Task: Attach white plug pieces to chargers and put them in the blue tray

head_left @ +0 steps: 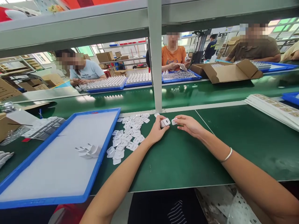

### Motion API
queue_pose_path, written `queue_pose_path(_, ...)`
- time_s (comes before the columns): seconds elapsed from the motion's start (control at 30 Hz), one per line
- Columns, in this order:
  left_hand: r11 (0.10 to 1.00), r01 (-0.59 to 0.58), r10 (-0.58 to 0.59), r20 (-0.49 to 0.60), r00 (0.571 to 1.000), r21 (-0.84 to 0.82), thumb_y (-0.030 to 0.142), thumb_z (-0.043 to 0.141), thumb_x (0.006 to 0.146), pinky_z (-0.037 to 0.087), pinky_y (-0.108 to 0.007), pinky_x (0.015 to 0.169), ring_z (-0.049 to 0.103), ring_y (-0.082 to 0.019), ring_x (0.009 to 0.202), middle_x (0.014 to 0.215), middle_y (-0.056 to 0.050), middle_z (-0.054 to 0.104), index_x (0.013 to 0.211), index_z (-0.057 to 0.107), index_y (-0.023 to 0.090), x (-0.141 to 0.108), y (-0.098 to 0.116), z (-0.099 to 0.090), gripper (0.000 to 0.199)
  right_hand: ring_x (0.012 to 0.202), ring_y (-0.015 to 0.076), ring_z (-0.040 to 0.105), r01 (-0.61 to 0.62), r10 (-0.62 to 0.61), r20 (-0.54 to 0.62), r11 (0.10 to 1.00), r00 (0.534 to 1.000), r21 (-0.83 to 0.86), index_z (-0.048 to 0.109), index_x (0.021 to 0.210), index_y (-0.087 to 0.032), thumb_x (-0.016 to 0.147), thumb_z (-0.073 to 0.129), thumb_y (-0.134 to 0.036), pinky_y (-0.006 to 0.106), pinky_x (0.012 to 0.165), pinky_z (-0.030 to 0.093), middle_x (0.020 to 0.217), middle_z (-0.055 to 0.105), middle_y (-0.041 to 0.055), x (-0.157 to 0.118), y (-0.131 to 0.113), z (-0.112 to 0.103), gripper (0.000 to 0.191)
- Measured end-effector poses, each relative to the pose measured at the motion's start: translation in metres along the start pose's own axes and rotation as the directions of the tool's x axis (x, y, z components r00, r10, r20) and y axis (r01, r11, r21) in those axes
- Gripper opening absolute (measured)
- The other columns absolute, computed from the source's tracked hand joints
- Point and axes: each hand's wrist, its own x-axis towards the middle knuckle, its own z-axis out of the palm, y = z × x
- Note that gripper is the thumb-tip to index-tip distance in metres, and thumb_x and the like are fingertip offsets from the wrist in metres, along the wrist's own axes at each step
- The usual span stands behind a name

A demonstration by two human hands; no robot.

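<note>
A small white charger housing with a dark slot on its face is gripped by my left hand. Just right of it, my right hand pinches a small white plate between thumb and fingers, a narrow gap from the housing. Many loose white plates lie scattered on the green table left of my left hand. Farther left, a blue-rimmed tray with a white base carries several white plug pieces near its right side.
A grey upright post rises behind my hands. Stacked white sheets lie at the right. Grey trays sit at the far left. Across the green belt, people work beside blue trays and an open cardboard box.
</note>
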Motion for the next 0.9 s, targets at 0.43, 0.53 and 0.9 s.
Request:
queue_pose_path(0.43, 1.0, 0.009, -0.007, 0.054, 0.999, -0.022, 0.024, 0.058, 0.084, 0.039, -0.028, 0.079, 0.047, -0.016, 0.086, 0.094, 0.0, 0.051, 0.108, 0.048, 0.02, -0.001, 0.013, 0.005, 0.027, 0.071, 0.0115, 0.057, 0.014, -0.017, 0.019, 0.983, 1.0, 0.183, 0.079, 0.095, -0.016, 0.064, 0.09, -0.03, 0.028, 0.07, 0.051, 0.086, 0.07, 0.0055, -0.006, -0.001, 0.006, 0.035)
queue_pose_path(0.53, 0.999, 0.034, -0.033, 0.066, 0.997, -0.014, 0.02, 0.055, 0.081, 0.035, -0.027, 0.072, 0.041, -0.014, 0.077, 0.087, 0.002, 0.047, 0.104, 0.047, 0.02, -0.004, 0.019, 0.005, 0.025, 0.069, 0.0115, 0.056, 0.024, -0.026, 0.008, 0.983, 1.0, 0.181, 0.078, 0.086, -0.016, 0.061, 0.092, -0.03, 0.027, 0.067, 0.05, 0.079, 0.068, 0.0037, -0.006, -0.002, 0.005, 0.032)
queue_pose_path(0.9, 0.998, 0.049, -0.045, 0.11, 0.993, -0.032, 0.021, 0.051, 0.073, 0.03, -0.027, 0.064, 0.036, -0.013, 0.067, 0.074, 0.004, 0.042, 0.087, 0.045, 0.02, -0.003, 0.02, 0.005, 0.015, 0.059, 0.0103, 0.048, 0.052, -0.058, 0.069, 0.995, 0.996, 0.088, 0.08, 0.08, -0.016, 0.062, 0.09, -0.033, 0.027, 0.055, 0.041, 0.068, 0.064, 0.0031, -0.015, -0.01, 0.012, 0.026)
